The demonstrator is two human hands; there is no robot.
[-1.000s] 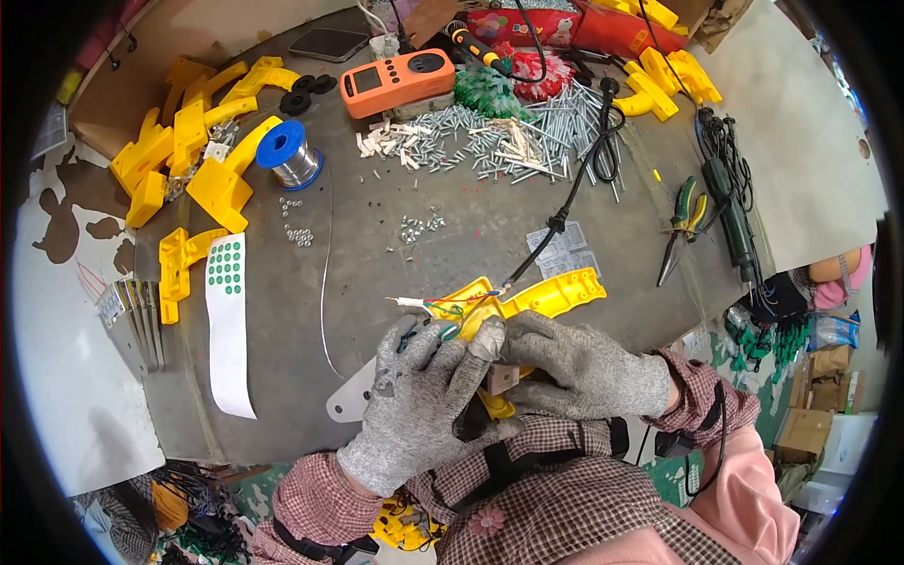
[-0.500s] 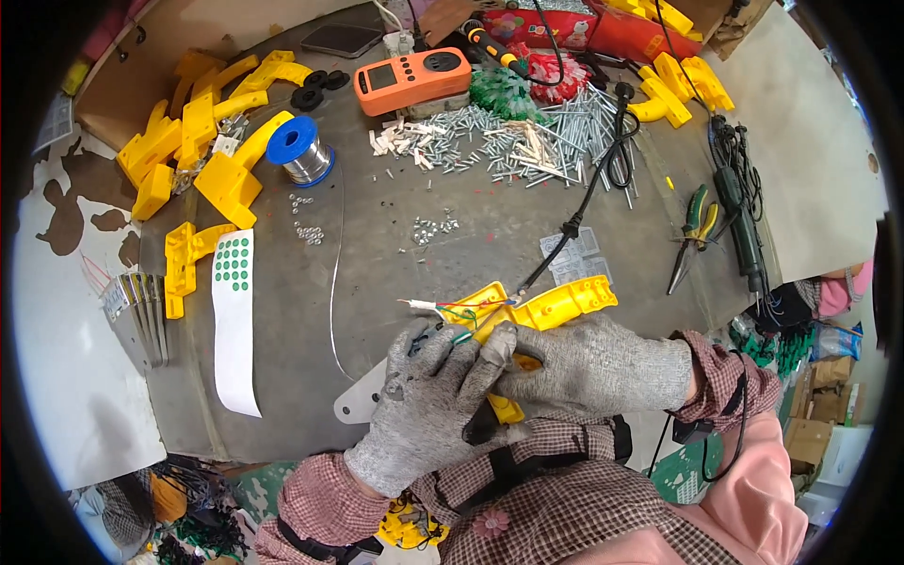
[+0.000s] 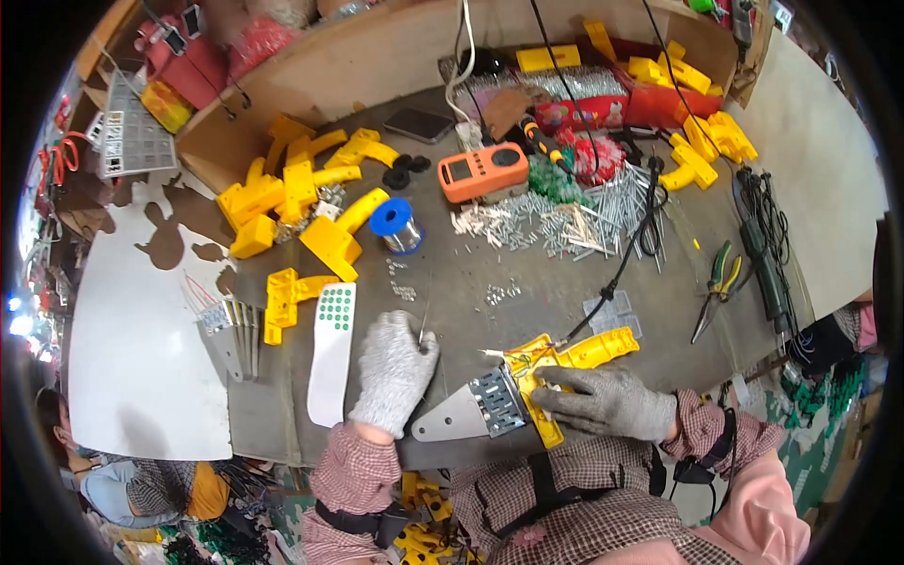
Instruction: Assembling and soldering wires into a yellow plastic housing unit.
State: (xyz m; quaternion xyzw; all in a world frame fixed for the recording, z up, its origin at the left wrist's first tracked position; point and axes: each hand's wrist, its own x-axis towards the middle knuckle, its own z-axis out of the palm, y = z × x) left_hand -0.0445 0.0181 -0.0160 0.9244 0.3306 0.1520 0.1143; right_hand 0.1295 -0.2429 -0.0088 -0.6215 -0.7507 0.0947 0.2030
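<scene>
Both of my hands wear grey knit gloves. My left hand is closed, with the thin solder wire between thumb and fingers, beside the white sticker strip. To its right, an open yellow plastic handle shell lies near the table's front edge. My right hand grips the shell's near part, fingers over its edge. Fine coloured wires and the end of a black power cord sit in the shell. A perforated metal piece with a pointed grey plate extends from it to the left.
Behind stand a blue solder spool, an orange meter and a pile of screws. Yellow shells are heaped at left. Pliers and a corded soldering iron lie at right. Metal blades lie far left.
My left hand has left the yellow shell, moved left and closed on the solder wire. My right hand stays at the shell. The metal piece is now uncovered, and the view has swung left.
</scene>
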